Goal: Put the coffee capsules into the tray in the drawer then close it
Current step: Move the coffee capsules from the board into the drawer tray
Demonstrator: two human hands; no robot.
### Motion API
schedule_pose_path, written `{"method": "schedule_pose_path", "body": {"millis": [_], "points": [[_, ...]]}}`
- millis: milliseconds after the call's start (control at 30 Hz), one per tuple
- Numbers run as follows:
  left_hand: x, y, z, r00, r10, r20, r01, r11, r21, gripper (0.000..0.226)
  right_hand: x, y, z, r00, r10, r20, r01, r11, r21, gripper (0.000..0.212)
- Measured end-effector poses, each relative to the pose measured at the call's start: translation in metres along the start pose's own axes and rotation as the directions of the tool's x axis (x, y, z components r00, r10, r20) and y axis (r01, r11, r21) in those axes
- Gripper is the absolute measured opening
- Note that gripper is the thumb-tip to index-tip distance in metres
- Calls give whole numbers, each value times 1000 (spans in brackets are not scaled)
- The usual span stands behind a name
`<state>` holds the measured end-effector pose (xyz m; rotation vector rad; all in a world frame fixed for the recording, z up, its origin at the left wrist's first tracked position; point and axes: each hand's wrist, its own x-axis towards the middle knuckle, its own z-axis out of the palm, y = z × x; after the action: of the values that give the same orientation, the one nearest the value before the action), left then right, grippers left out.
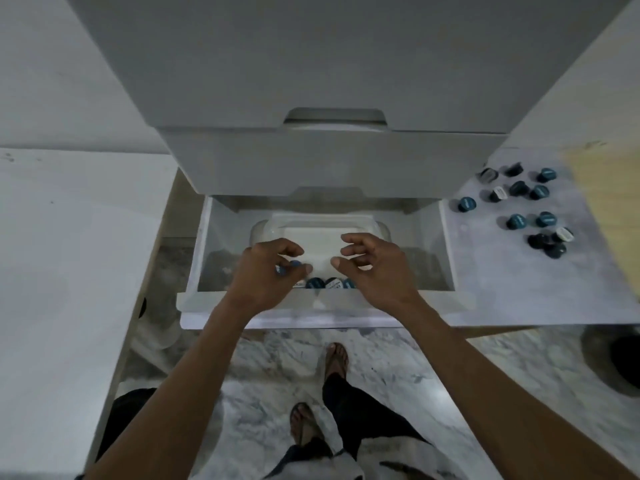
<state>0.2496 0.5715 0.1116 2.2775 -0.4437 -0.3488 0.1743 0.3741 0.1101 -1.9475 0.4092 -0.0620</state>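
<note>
The white drawer [446, 244] stands pulled out below the grey cabinet, with a clear plastic tray [325, 223] inside it. Three capsules [330, 283] lie in a row at the tray's near edge. My left hand [266, 271] hovers over the tray's near left part and pinches blue capsules [287, 266] in its curled fingers. My right hand [370, 268] hangs over the tray's near right part, fingers loosely curled, holding nothing. Several dark and blue capsules [519, 209] lie scattered on the grey counter [491, 271] to the right of the drawer.
A closed grey drawer front [332, 161] sits directly above the open drawer. A white surface [69, 254] lies to the left, a wooden board [609, 188] at far right. My legs and sandalled feet [336, 358] stand on the marble floor below.
</note>
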Motion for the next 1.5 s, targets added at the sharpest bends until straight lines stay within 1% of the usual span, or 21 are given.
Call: {"method": "schedule_pose_path", "body": {"millis": [133, 200, 300, 433, 567, 667, 767, 867, 1000, 1067, 1167, 1267, 1333, 1433, 1500], "points": [[-4, 36, 25, 998, 54, 14, -53, 996, -67, 26, -27, 4, -34, 995, -18, -96, 24, 998, 60, 38], [-3, 61, 39, 995, 100, 24, -97, 990, -100, 24, -39, 9, -60, 990, -11, -143, 19, 998, 59, 38], [4, 106, 66, 983, 182, 33, -177, 977, -116, 20, -54, 23, -109, 976, -1, -220, 11, 999, 47, 37], [21, 165, 113, 970, 236, 56, -226, 962, -152, 18, -63, 53, -182, 949, 19, -315, -2, 999, 54, 34], [40, 222, 183, 972, 228, 49, -217, 961, -169, 16, -65, 98, -263, 932, 57, -358, -40, 998, 54, 34], [50, 256, 242, 971, 226, 81, -213, 966, -149, 16, -61, 134, -324, 917, 93, -389, -76, 995, 60, 32], [54, 277, 294, 979, 175, 105, -161, 979, -126, 17, -56, 166, -375, 911, 122, -393, -122, 992, 26, 29], [54, 290, 332, 978, 130, 161, -122, 991, -62, 20, -48, 191, -410, 912, 163, -376, -178, 984, -4, 29], [73, 294, 370, 977, 94, 190, -96, 995, 5, 24, -24, 224, -424, 926, 198, -323, -237, 968, -85, 31], [89, 296, 385, 974, 94, 205, -108, 992, 58, 29, -9, 239, -421, 943, 195, -270, -247, 953, -173, 36], [113, 297, 407, 964, 75, 254, -114, 983, 143, 39, 13, 256, -414, 965, 164, -206, -227, 915, -333, 47], [135, 294, 428, 952, 51, 300, -120, 969, 215, 49, 30, 267, -405, 979, 138, -148, -187, 901, -391, 57], [147, 296, 441, 943, 49, 329, -137, 958, 250, 51, 42, 274, -402, 980, 141, -137, -186, 892, -412, 56], [160, 297, 457, 927, 54, 372, -186, 926, 328, 46, 52, 282, -396, 978, 156, -135, -199, 881, -428, 50], [162, 296, 464, 925, 51, 376, -200, 907, 370, 43, 54, 286, -394, 979, 157, -129, -198, 874, -444, 46]]}}
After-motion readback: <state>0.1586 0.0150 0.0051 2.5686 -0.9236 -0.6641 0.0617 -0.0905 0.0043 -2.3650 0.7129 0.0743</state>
